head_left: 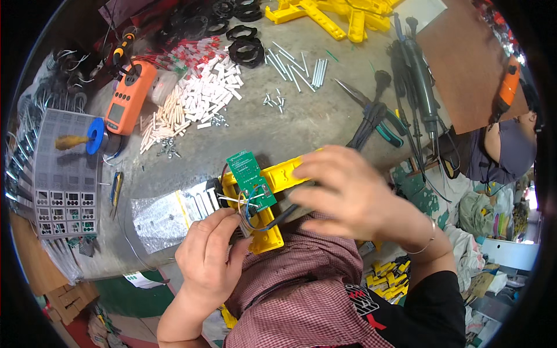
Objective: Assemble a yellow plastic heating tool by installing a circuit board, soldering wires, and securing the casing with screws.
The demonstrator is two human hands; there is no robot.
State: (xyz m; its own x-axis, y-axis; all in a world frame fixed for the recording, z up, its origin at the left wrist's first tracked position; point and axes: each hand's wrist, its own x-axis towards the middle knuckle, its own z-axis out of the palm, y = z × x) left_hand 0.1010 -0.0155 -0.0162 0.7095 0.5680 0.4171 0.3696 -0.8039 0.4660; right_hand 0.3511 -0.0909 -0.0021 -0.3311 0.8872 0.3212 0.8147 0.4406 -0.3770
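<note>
A yellow plastic housing (268,239) lies at the bench's near edge, against my lap. Across it rests a green circuit board (250,177), joined to thin brown, blue and white wires (246,216). My left hand (208,250) is closed at the housing's left side, fingertips and thumb by the wires; what they pinch is hidden. Blurred by motion, my right hand (348,194) is over the housing's right end, fingers spread apart. A black cable (284,216) runs from the housing toward that hand. Left of the housing is a clear bubble-wrap bag (159,217).
White sleeves (212,87), beige sticks (165,119), long screws (296,66) and black rings (246,49) lie farther back. An orange multimeter (130,98) and blue solder spool (96,136) stand left. Pliers (377,119) and a soldering iron (423,87) lie right. Yellow housings (333,17) are piled at the back.
</note>
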